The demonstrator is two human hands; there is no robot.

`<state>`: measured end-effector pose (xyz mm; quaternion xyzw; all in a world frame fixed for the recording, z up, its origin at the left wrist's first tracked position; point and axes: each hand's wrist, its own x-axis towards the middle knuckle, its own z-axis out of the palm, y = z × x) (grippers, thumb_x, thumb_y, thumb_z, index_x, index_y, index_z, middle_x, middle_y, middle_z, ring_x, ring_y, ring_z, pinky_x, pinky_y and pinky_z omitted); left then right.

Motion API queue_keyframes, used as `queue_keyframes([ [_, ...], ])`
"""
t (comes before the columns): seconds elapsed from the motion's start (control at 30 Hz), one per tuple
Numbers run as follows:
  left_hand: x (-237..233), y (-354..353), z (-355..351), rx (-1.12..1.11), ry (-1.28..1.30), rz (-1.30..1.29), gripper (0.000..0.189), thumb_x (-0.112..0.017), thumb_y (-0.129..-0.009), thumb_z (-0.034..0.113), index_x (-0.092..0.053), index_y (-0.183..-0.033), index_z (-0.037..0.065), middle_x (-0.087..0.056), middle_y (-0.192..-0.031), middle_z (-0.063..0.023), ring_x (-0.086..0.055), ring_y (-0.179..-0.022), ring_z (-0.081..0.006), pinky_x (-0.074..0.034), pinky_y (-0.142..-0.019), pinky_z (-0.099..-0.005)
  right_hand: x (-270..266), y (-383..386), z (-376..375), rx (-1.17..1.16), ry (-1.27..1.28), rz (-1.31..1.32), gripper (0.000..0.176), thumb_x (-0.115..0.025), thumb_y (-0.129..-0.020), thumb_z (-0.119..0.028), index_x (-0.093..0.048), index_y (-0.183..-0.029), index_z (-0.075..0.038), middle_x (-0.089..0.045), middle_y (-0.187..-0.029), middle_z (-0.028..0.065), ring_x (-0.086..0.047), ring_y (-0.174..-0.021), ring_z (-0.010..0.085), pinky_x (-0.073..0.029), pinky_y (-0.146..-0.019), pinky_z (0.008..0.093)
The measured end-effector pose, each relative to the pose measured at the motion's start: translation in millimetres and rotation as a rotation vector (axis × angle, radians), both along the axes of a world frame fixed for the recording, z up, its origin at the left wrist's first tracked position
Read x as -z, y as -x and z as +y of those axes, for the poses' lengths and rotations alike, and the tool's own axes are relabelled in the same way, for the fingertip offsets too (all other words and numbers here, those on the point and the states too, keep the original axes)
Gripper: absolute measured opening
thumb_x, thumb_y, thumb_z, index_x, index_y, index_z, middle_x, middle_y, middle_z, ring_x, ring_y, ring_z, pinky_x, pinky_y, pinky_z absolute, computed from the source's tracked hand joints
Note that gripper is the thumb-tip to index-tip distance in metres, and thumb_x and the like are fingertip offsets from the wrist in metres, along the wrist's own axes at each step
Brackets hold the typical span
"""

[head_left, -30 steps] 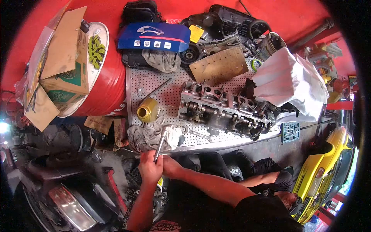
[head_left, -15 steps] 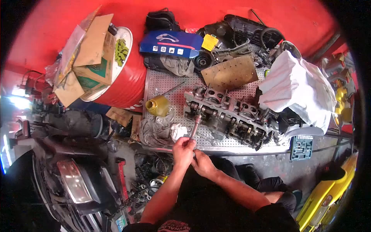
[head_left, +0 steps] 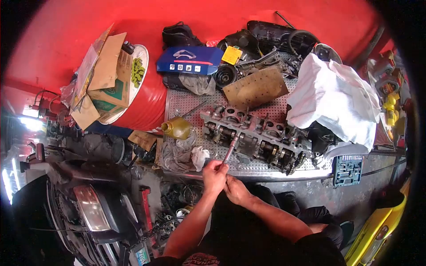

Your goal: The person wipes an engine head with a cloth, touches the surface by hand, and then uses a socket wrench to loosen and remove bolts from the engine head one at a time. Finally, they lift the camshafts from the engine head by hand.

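Note:
A cylinder head (head_left: 255,137) with its camshaft exposed lies on the perforated metal bench. Closed around the shaft of a socket wrench (head_left: 230,150) is my left hand (head_left: 214,176), just off the bench's front edge. The tool slants up and away, its far end at the near side of the cylinder head. My right hand (head_left: 237,190) is closed just below the left, at the wrench's near end; its fingers mostly hide what they grip. Left of the wrench lie a crumpled white cloth (head_left: 200,158) and a grey rag (head_left: 175,155).
A yellow bottle (head_left: 176,128) lies tipped by the rags. Behind stand a blue box (head_left: 190,60), a brown perforated plate (head_left: 256,87) and engine parts. White cloth (head_left: 335,97) covers something at right. Below it is a socket set case (head_left: 348,170). A car's headlight (head_left: 92,208) is at lower left.
The wrench's far end has moved rightward along the cylinder head, and both hands have moved with it. The whole view has shifted slightly.

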<state>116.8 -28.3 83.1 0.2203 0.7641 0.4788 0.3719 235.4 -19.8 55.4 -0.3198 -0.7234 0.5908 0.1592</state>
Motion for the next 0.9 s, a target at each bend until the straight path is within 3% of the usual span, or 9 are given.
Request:
queue_keyframes([
  [0.13, 3, 3, 3, 0.015, -0.019, -0.033, 0.011, -0.070, -0.081, 0.007, -0.064, -0.085, -0.001, -0.063, -0.071, -0.0026, -0.055, -0.062, -0.0083, -0.044, -0.056, -0.0261, -15, -7, 14, -0.023, 0.017, -0.069, 0.027, -0.055, -0.091, -0.018, -0.053, -0.107, 0.004, -0.060, -0.101, 0.0299, -0.056, -0.098, 0.0483, -0.045, -0.086, 0.0516],
  [0.23, -33, -5, 15, 0.178, 0.191, 0.417, 0.013, -0.070, -0.080, 0.011, -0.064, -0.084, 0.000, -0.066, -0.074, -0.0100, -0.060, -0.061, -0.0183, -0.047, -0.059, -0.0312, 3, -1, 3, -0.054, 0.045, 0.097, 0.028, -0.053, -0.092, -0.016, -0.054, -0.113, 0.002, -0.060, -0.108, 0.0272, -0.056, -0.105, 0.0460, -0.044, -0.092, 0.0492],
  [0.27, -32, -4, 16, 0.267, 0.196, 0.626, 0.016, -0.070, -0.078, 0.014, -0.063, -0.083, 0.001, -0.066, -0.076, -0.0158, -0.063, -0.064, -0.0296, -0.050, -0.062, -0.0366, 12, 7, 0, -0.063, 0.063, 0.195, 0.029, -0.053, -0.092, -0.016, -0.054, -0.116, 0.001, -0.060, -0.110, 0.0261, -0.055, -0.107, 0.0451, -0.043, -0.094, 0.0483],
  [0.37, -51, -1, 28, 0.366, 0.018, 1.092, 0.016, -0.068, -0.076, 0.012, -0.055, -0.076, 0.003, -0.059, -0.068, -0.0144, -0.058, -0.068, -0.0364, -0.046, -0.063, -0.0481, 24, 37, -3, -0.189, 0.202, 0.312, 0.032, -0.050, -0.093, -0.017, -0.053, -0.120, 0.000, -0.059, -0.113, 0.0243, -0.054, -0.112, 0.0430, -0.042, -0.097, 0.0466],
  [0.4, -52, 4, 28, 0.380, 0.016, 1.112, 0.015, -0.069, -0.074, 0.013, -0.059, -0.081, 0.003, -0.060, -0.070, -0.0146, -0.060, -0.069, -0.0354, -0.048, -0.064, -0.0462, 25, 41, -4, -0.226, 0.249, 0.352, 0.033, -0.049, -0.094, -0.017, -0.053, -0.121, 0.000, -0.059, -0.114, 0.0237, -0.053, -0.114, 0.0423, -0.041, -0.098, 0.0460],
  [0.53, -50, 13, 30, 0.209, 0.242, 0.403, 0.021, -0.071, -0.075, 0.015, -0.063, -0.089, 0.002, -0.066, -0.074, -0.0139, -0.064, -0.067, -0.0300, -0.051, -0.063, -0.0397, 6, 13, 6, -0.104, 0.118, 0.185, 0.034, -0.047, -0.097, -0.029, -0.054, -0.115, -0.001, -0.059, -0.109, 0.0248, -0.055, -0.108, 0.0434, -0.043, -0.094, 0.0474],
  [0.63, -25, 13, 21, 0.170, 0.207, 0.256, 0.024, -0.074, -0.075, 0.015, -0.064, -0.090, 0.001, -0.066, -0.071, -0.0119, -0.064, -0.063, -0.0236, -0.050, -0.060, -0.0374, -24, -17, 15, -0.099, 0.188, -0.019, 0.038, -0.046, -0.098, -0.037, -0.053, -0.108, -0.001, -0.060, -0.100, 0.0266, -0.056, -0.099, 0.0456, -0.045, -0.085, 0.0497],
  [0.77, -21, 3, 25, -0.088, -0.028, -0.242, 0.013, -0.068, -0.084, 0.006, -0.063, -0.095, 0.001, -0.062, -0.077, -0.0031, -0.059, -0.063, -0.0137, -0.050, -0.059, -0.0310, -43, -28, 24, -0.108, 0.142, -0.113, 0.036, -0.047, -0.098, -0.037, -0.051, -0.099, -0.001, -0.060, -0.085, 0.0260, -0.057, -0.087, 0.0479, -0.045, -0.074, 0.0520],
  [0.9, -49, 4, 15, -0.305, -0.235, -0.651, 0.018, -0.063, -0.090, 0.008, -0.058, -0.106, 0.001, -0.062, -0.089, -0.0066, -0.064, -0.077, -0.0164, -0.053, -0.069, -0.0303, -42, -23, 25, -0.055, 0.107, -0.043, 0.033, -0.052, -0.096, -0.033, -0.053, -0.098, -0.001, -0.060, -0.082, 0.0246, -0.059, -0.081, 0.0461, -0.046, -0.070, 0.0493],
])
